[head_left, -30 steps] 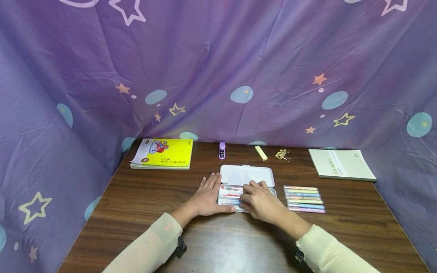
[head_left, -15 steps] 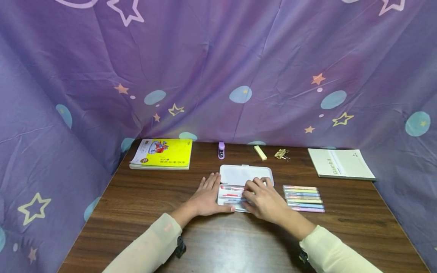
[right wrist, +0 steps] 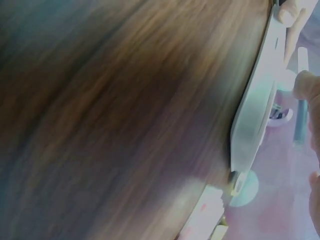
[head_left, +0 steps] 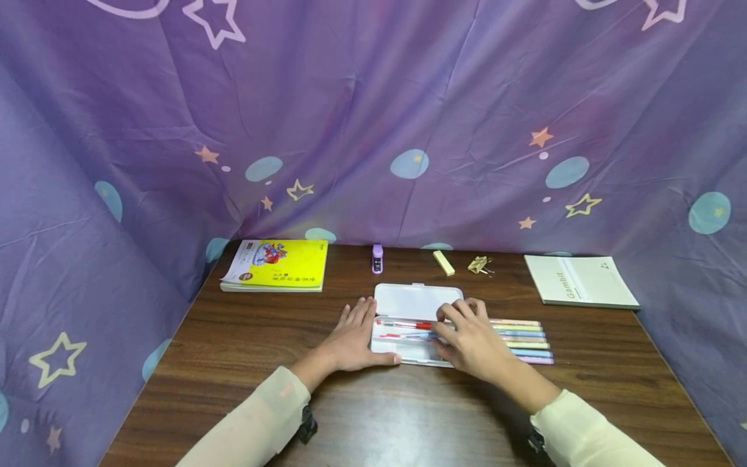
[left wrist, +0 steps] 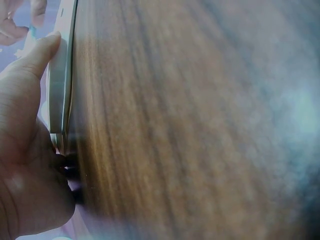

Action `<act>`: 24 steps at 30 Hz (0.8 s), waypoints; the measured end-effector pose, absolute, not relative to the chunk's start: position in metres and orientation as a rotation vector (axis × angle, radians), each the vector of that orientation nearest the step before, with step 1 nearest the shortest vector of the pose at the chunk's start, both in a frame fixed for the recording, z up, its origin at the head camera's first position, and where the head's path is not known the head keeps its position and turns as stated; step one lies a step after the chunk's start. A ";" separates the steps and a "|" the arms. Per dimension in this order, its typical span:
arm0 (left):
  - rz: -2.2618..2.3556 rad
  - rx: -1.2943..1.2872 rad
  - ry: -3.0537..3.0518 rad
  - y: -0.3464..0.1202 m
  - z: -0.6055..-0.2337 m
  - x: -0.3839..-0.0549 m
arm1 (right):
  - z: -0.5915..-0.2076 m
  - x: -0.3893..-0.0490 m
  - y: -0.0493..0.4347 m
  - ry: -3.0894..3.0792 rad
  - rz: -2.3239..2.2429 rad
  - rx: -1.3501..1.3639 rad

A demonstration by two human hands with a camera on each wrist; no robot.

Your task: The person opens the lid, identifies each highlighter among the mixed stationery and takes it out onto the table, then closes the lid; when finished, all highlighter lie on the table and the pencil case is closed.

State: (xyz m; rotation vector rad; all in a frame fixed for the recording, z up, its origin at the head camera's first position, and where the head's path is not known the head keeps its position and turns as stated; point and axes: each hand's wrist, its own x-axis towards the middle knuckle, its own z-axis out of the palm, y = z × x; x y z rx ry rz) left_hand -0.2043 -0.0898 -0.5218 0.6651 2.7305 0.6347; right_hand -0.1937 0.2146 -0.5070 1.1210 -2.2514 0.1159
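Note:
A white pencil case lies with its lid folded back on the table; pens with red parts rest in its tray. My left hand holds still against the case's left end, fingers straight and thumb along the front edge. Over the right part of the tray, my right hand pinches a pen with a light blue barrel between thumb and fingers. In the right wrist view the pen shows above the case's side wall. The right hand covers the tray's right end in the head view.
Several pastel pens lie in a row right of the case, partly behind the right hand. Along the back are a yellow book, a purple stapler, a pale yellow block, gold binder clips and a pale notebook.
My right hand has lifted the light blue pen from the tray's front part and shifted right and slightly up with it. The left hand has stayed in place.

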 end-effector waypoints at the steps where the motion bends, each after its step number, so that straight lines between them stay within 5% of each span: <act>1: 0.635 0.664 2.730 -0.090 -0.522 -0.204 | -0.507 -0.193 0.217 -2.247 0.116 1.119; 24: 0.658 0.653 2.725 -0.089 -0.519 -0.201 | -0.512 -0.169 0.287 -2.314 0.115 1.046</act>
